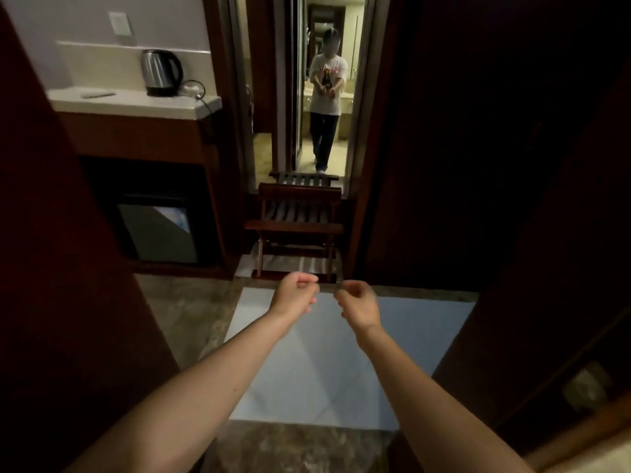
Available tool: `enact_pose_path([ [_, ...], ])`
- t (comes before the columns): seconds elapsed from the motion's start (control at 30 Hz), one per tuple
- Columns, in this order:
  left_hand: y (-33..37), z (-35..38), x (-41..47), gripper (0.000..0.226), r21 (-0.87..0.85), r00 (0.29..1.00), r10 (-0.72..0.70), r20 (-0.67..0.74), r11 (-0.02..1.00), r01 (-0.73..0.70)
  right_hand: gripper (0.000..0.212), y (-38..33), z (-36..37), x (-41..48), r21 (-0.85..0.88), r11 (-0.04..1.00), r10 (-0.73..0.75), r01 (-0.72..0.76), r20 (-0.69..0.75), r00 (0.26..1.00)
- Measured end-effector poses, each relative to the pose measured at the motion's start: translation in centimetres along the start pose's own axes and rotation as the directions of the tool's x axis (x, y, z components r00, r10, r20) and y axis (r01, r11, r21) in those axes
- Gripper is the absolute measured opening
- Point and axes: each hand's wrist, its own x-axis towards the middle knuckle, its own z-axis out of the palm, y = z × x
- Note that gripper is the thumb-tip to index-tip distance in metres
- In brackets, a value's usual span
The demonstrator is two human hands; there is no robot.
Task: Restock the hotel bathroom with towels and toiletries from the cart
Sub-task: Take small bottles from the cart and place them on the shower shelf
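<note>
Both my arms reach forward over the floor of a dim hotel entry. My left hand has its fingers curled in, and nothing shows in it. My right hand is curled the same way, a short gap from the left, also holding nothing that I can see. No towels, toiletries or cart are in view. A tall mirror straight ahead shows a person with both arms held forward.
A wooden folding luggage rack stands below the mirror. At the left, a counter carries a steel kettle, with a mini fridge underneath. Dark wooden panels close in both sides. A pale floor tile lies under my arms.
</note>
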Motion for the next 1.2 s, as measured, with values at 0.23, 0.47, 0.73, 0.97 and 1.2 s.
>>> enact_pose_path([
  [0.23, 4.1, 5.8, 12.8, 0.017, 0.004, 0.998, -0.013, 0.057, 1.000, 0.013, 0.029, -2.2, -2.6, 12.7, -0.016, 1.000, 0.007, -0.008, -0.060, 0.998],
  [0.47, 6.2, 15.8, 25.0, 0.014, 0.041, 0.966, -0.026, 0.257, 0.999, 0.016, 0.032, -1.1, -7.8, 24.8, 0.037, 0.996, 0.092, -0.085, -0.253, 0.963],
  [0.73, 12.9, 30.2, 40.2, 0.016, 0.104, 0.850, -0.029, 0.526, 0.994, -0.031, 0.032, -3.2, -15.9, 40.4, 0.130, 0.985, 0.169, -0.117, -0.529, 0.831],
  [0.97, 17.9, 43.6, 46.3, 0.014, 0.122, 0.628, 0.004, 0.778, 0.980, -0.156, 0.027, -4.6, -25.3, 47.1, 0.211, 0.971, 0.237, -0.116, -0.754, 0.613],
  [1.2, 18.6, 57.3, 47.1, 0.017, 0.145, 0.458, -0.026, 0.888, 0.963, -0.227, 0.026, -2.5, -35.5, 50.8, 0.306, 0.942, 0.335, -0.136, -0.843, 0.421],
])
